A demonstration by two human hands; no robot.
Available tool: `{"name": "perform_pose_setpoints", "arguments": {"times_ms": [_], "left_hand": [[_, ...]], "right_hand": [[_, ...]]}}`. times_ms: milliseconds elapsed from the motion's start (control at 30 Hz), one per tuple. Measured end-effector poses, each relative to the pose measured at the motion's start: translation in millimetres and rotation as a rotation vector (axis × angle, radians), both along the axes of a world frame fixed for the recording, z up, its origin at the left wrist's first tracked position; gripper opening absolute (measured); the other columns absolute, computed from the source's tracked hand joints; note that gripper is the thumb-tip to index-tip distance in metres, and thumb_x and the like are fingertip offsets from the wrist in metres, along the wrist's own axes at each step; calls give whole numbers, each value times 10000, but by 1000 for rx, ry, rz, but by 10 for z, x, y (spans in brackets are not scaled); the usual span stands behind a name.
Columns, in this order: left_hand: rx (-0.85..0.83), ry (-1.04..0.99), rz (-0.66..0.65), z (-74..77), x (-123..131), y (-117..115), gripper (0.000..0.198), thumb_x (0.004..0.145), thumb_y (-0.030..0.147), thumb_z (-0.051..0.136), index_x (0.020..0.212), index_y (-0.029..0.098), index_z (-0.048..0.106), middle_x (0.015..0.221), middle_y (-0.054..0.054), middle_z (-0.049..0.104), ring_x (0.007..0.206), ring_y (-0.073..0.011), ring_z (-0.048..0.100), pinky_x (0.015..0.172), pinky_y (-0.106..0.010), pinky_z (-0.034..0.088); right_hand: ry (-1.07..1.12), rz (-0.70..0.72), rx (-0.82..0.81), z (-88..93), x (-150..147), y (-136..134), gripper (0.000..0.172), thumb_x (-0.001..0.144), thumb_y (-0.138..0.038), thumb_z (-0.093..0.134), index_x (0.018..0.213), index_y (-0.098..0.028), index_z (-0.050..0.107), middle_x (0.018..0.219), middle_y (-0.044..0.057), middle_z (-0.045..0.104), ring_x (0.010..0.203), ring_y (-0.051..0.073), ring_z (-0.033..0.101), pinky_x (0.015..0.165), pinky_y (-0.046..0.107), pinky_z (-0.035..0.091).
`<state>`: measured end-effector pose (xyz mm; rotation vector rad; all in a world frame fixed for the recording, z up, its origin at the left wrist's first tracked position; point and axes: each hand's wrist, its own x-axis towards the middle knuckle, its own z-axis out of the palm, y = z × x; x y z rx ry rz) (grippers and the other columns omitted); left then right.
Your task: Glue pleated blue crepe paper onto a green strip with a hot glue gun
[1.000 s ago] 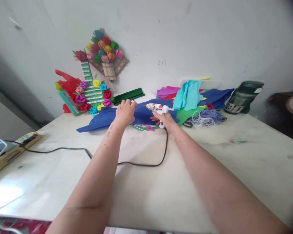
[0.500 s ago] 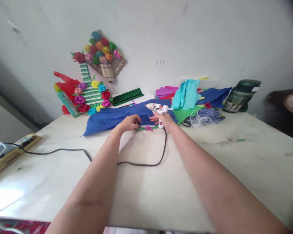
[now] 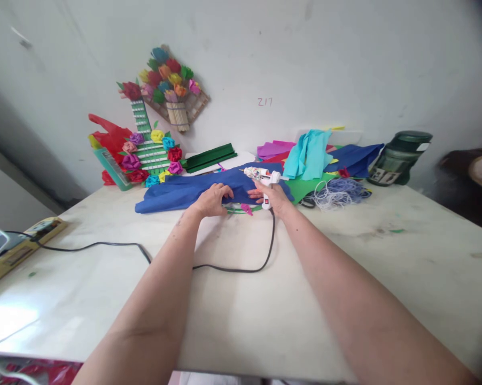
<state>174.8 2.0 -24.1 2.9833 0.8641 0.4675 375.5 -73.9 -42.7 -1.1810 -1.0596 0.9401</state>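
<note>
My left hand point(image 3: 212, 199) is closed in a pinch on the near edge of a long blue crepe paper sheet point(image 3: 177, 193) that lies across the back of the table. My right hand point(image 3: 273, 197) grips a white hot glue gun point(image 3: 261, 175), its nozzle pointing left above the blue paper. The gun's black cord point(image 3: 241, 267) loops over the table toward the left. Between my hands, a green ring with a small pink paper flower point(image 3: 247, 209) peeks out from under the blue paper.
Paper-flower crafts point(image 3: 153, 155) lean on the wall at back left, beside folded green paper point(image 3: 211, 157). Teal, purple and blue paper point(image 3: 311, 154), a coil of pale string point(image 3: 339, 191) and a dark green jug point(image 3: 399, 159) sit back right. A power strip point(image 3: 20, 248) lies at left.
My left hand drew back from the far side of the blue paper to its near edge and pinched it. The paper shifted slightly. The glue gun stayed almost still.
</note>
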Motion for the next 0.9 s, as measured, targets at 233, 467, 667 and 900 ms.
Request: {"name": "perform_pose_setpoints", "arguments": {"times_ms": [233,467,667,900], "left_hand": [[-30,-43,-23,-7,-14,10,344,571,227,610,914,215,589,911,-24,564,855,-184,512,743,-274,421],[-44,-136,-10,-27,-38,25,265,613,226,597,874,225,645,911,-15,585,873,-175,523,812,-282,409],[-53,-86,-21,7,-35,7,349,579,240,627,927,215,627,950,-27,576,876,-186,514,798,-289,417],[61,-2,-53,16,-1,-8,367,548,231,630,913,208,604,909,-33,574,855,-198,518,785,-300,425]], "right_hand": [[-1,-6,16,-3,6,-12,373,770,-432,588,1024,-158,603,807,93,706,704,187,673,467,199,477],[-20,-9,21,0,8,-16,394,756,-460,595,1022,-170,599,819,91,707,704,192,673,483,214,486],[-12,-4,23,-1,-2,-21,360,776,-422,585,1026,-163,594,825,94,707,698,181,672,481,200,483],[-25,-5,14,5,-14,-22,397,770,-440,583,1051,-160,595,826,92,709,702,180,673,488,201,487]]}}
